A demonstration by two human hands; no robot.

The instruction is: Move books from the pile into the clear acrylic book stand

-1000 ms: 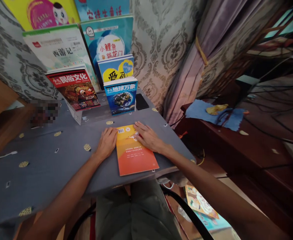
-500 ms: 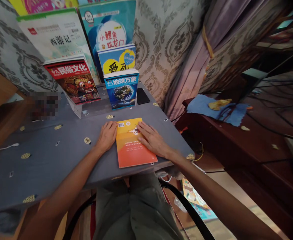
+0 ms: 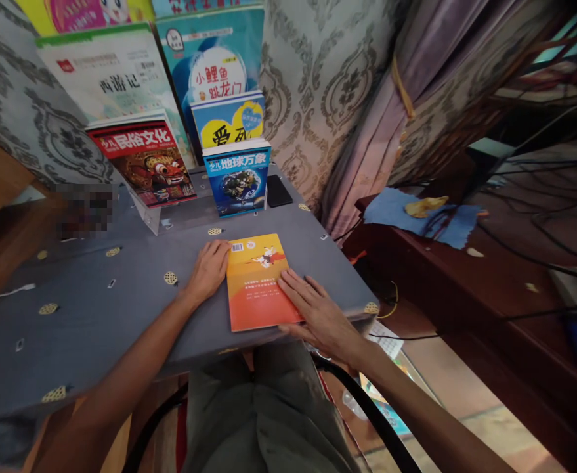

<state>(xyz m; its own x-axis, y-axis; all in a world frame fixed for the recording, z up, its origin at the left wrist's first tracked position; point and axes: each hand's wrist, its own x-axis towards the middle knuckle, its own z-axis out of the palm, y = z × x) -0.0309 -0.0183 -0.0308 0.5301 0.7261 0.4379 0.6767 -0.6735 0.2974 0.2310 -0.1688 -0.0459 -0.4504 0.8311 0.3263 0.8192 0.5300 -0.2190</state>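
An orange and yellow paperback book [image 3: 253,282] lies on the grey tablecloth [image 3: 140,309] with its printed back cover up and its barcode at the far left corner. My left hand [image 3: 208,269] rests along the book's left edge, fingertips touching near the barcode. Across the lower right part of the cover lies my right hand [image 3: 320,318], fingers stretched out on it and thumb by the near edge. Neither hand lifts the book.
Behind the book, a clear rack [image 3: 150,217] holds several upright books, among them a red one [image 3: 153,164] and a blue one [image 3: 239,180]. A black phone-like slab [image 3: 279,190] lies beside it. At right stands a dark red cabinet [image 3: 416,263] with a blue cloth [image 3: 391,209] and cables.
My right hand has slid down the book's right side toward the near corner, uncovering the picture on the cover. My left hand and the book have stayed in place.
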